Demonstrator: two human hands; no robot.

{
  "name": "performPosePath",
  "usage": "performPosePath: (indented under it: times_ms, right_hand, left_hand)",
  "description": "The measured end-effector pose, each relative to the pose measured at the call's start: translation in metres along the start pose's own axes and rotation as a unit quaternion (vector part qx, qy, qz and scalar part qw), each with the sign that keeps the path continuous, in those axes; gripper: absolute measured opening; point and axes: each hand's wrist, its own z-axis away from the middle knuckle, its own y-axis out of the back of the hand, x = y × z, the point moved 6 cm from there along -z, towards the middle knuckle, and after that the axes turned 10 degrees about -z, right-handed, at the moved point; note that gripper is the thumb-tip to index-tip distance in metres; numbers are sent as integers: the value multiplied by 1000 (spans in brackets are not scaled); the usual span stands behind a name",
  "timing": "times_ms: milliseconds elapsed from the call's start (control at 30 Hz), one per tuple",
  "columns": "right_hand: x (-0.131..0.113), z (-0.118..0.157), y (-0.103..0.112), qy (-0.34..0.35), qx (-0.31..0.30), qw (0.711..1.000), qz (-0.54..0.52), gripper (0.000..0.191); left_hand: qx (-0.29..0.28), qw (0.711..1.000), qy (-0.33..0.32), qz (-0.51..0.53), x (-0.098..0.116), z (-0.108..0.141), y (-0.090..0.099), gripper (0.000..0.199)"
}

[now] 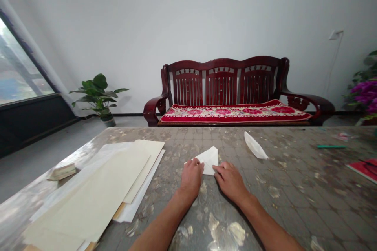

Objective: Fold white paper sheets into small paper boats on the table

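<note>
Big rm: pale wall (132, 27), then a dark red wood sofa (222, 62). Next the bench (288, 184), gray w/ flower marks, a bit shiny. A pile of big sheets (91, 184) is on its left side. The small white paper (211, 159) lies on the bench btwn the two hands, folded, looks like. L hand (192, 175) is half curled, fingertips on it; R hand (230, 179) is bent too, fingertips at its right edge. Can't tell if they pinch. I'd say: match edges, hold one side still, press creases slowly.
</note>
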Motion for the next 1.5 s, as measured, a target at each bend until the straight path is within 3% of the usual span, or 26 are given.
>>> performPosePath:
  times_ms: [167, 300, 433, 600, 700, 833, 1033, 1500]
  right_hand:
    - [-21, 5, -7, 34, -32, 999, -6, 28]
    - [-26, 5, -11, 50, -46, 998, -9, 28]
    - [-18, -1, -5, 47, -23, 997, -50, 30]
    - [-2, -13, 9, 43, 62, 997, -1, 35]
    - [6, -18, 8, 44, 53, 998, 9, 43]
    - [16, -18, 8, 23, 29, 999, -38, 34]
    - [26, -16, 9, -26, 24, 997, -73, 16]
    - [16, -15, 7, -24, 44, 999, -1, 14]
  left_hand:
    - [26, 997, -74, -16, -7, -4, 13, 20]
    - [21, 999, -29, -7, -5, -2, 9, 21]
    - [25, 999, -3, 41, 0, 5, -3, 28]
    - [39, 994, -54, 90, 0, 8, -9, 31]
    - [34, 986, -106, 126, 1, 5, -12, 32]
    - [6, 977, -144, 157, 2, 3, -15, 36]
    - [-41, 986, -118, 107, 1, 9, -10, 39]
    - [8, 996, -76, 45, 8, 19, -10, 40]
